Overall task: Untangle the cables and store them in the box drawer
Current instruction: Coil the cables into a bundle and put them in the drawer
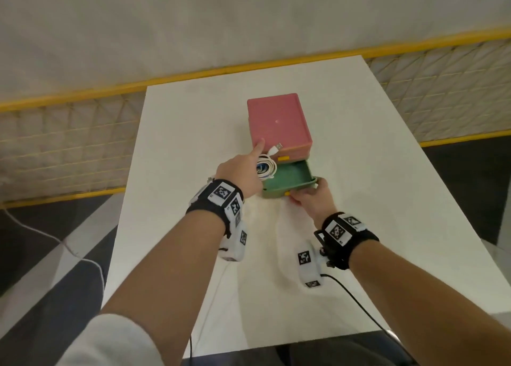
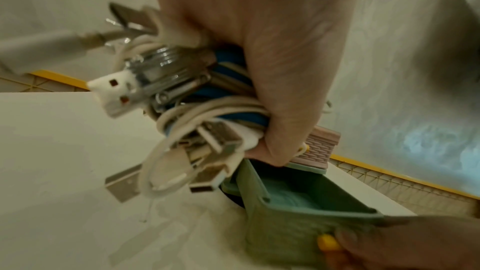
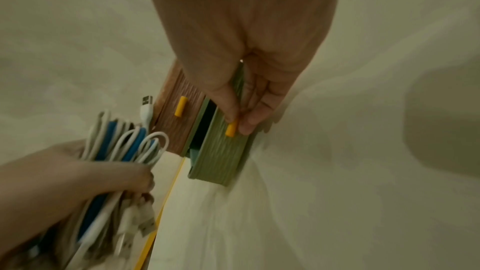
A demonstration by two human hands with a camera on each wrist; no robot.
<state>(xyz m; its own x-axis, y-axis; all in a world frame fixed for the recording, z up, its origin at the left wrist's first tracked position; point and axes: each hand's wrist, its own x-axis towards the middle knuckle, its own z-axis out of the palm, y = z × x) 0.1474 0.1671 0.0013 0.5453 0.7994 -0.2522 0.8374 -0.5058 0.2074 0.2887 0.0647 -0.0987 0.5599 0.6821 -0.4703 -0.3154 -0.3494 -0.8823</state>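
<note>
Two hands work: my left hand (image 1: pixel 243 172) clutches coiled white and blue cables (image 1: pixel 266 169) just left of the ribbed green drawer (image 1: pixel 290 184); my right hand (image 1: pixel 312 199) pinches its yellow knob (image 3: pixel 231 128) beneath the pink box (image 1: pixel 278 122).

You have no readable text, brand or number anywhere in these views. The only signs are the black-and-white square marker patterns on your left wristband (image 1: pixel 221 192) and right wristband (image 1: pixel 338 230), and on the white camera housings (image 1: pixel 307 266) under them; small marks beside these markers are too tiny to read.
</note>
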